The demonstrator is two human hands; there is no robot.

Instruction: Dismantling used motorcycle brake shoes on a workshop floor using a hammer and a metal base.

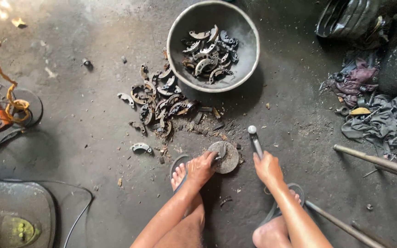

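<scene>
Hands at a round metal block (226, 157) on the floor, left hand (201, 167) closed on a small part (220, 150) upon it, right hand (267, 167) gripping a hammer (255, 140) just right of the block
Judged risk: a glancing blow could strike the left fingers. Beyond the block, a metal bowl (249, 59) holds curved brake shoes (210, 53); more shoes (159, 98) lie piled beside it

Dark, stained concrete floor (93, 115) scattered with grit and chips, patch of bright light at its top left corner, crumpled grey rags (387, 120) at the right edge, black cable (76, 216) curling along the bottom left
</scene>
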